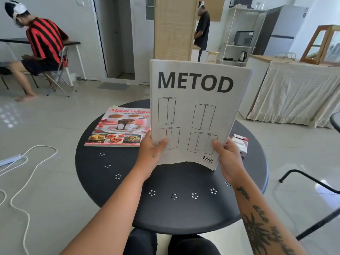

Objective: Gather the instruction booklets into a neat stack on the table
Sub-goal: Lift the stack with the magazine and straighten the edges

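I hold a bundle of white instruction booklets [195, 111] upright, its lower edge on the round black table [173, 208]. The front cover reads METOD and shows cabinet drawings. My left hand [152, 150] grips the lower left edge, thumb on the cover. Gripping the lower right edge is my right hand [228, 155]. The page edges fan slightly at the right side. A cookbook magazine [117, 127] with dessert pictures lies flat on the table to the left, partly hidden behind the booklets.
A small red and white packet [240, 142] lies on the table behind my right hand. A white cord [27, 173] loops on the floor at left. A black chair frame [312, 183] stands at right. One person sits far left, another stands in back.
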